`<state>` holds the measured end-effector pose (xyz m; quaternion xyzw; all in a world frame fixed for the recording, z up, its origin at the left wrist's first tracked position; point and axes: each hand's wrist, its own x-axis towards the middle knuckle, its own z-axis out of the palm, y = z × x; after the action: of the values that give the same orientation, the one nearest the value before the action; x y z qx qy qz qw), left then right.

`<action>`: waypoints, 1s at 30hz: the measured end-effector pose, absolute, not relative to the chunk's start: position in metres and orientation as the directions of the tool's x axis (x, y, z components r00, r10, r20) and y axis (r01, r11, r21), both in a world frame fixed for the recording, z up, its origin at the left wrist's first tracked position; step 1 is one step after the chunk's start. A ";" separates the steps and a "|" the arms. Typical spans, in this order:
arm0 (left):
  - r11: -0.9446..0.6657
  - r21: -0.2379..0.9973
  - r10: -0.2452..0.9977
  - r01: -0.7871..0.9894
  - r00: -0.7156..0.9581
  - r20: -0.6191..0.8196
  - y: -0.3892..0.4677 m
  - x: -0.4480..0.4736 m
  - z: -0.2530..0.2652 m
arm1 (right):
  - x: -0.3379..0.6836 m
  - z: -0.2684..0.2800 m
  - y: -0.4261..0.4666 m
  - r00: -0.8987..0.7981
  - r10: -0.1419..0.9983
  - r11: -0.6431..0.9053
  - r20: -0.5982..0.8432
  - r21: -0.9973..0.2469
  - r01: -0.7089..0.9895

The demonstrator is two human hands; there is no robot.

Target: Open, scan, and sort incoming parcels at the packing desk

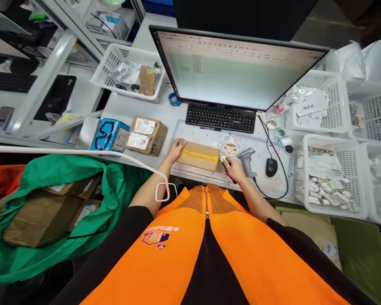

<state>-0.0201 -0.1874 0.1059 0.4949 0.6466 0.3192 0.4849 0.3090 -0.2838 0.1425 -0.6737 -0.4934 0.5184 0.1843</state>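
Reaches both forearms (pixel 157 182) forward; with left hand (pixel 177 150) clasps taped carton (pixel 199 158) by its left end, on white desk (pixel 117 105) before keyboard (pixel 220 118); grips yellow-and-black tool (pixel 223 159) in right hand (pixel 234 168), at carton's right end.

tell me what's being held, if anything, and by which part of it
The left grip holds the box by its left end; the right grip holds what looks like a cutter by its handle, tip at the box's right end.
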 end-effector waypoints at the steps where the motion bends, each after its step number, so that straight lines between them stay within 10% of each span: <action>1: 0.309 0.893 0.949 0.327 -0.052 -0.310 -0.187 -0.020 0.106 | 0.310 0.144 -0.287 -0.038 0.859 -0.429 -0.510 -0.759 0.490; 30: 0.366 0.862 0.929 0.351 -0.199 -0.313 -0.202 -0.013 0.112 | 0.320 0.151 -0.360 0.062 0.808 -0.572 -0.586 -0.753 0.325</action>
<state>-0.0131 -0.2018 0.1117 0.4565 0.7006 0.3298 0.4382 0.3200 -0.3600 0.1515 -0.6950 -0.4075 0.5504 0.2191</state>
